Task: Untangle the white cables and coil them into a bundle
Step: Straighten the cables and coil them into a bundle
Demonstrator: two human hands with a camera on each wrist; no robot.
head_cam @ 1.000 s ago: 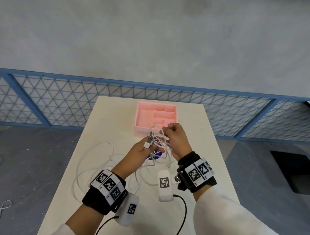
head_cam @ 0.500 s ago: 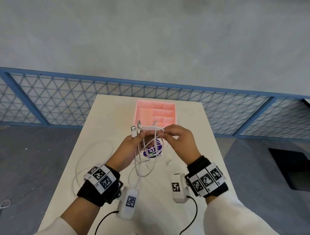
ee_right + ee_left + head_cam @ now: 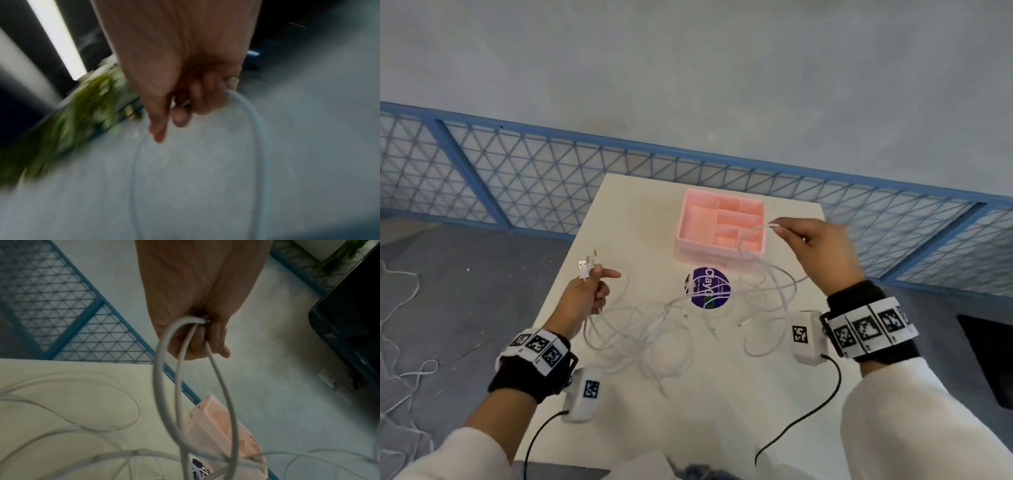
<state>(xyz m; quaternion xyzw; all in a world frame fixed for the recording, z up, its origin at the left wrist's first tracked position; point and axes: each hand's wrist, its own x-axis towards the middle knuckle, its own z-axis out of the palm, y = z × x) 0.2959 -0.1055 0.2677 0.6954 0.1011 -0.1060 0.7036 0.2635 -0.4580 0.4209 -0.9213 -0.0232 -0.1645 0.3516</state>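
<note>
Thin, round white cables (image 3: 654,329), smooth and glossy, sprawled in loose overlapping loops over the pale matte table (image 3: 626,212), mostly in front of the pink tray (image 3: 681,236) and across the round purple sticker (image 3: 707,288) just in front of that tray. Still a tangle, not a bundle.

Left hand (image 3: 585,298) raised left of the tray, well apart from it, fingers curled round several cable ends; flat metal plugs (image 3: 585,269) poking up past the knuckles, index finger pointing out toward the tray. In the left wrist view, three strands (image 3: 180,369) dropping from the clenched fingers (image 3: 207,340) in long arcs toward the table.

Right hand (image 3: 816,246) lifted just right of the tray, thumb and fingertips pinching one cable near its small plug tip (image 3: 774,225), that strand swinging back over the tray's near right corner and down into the tangle. Right wrist view blurred; a single pale loop (image 3: 257,129) hanging from the curled fingers (image 3: 197,97).

Tray rectangular, matte plastic, split into several straight-walled compartments.
</note>
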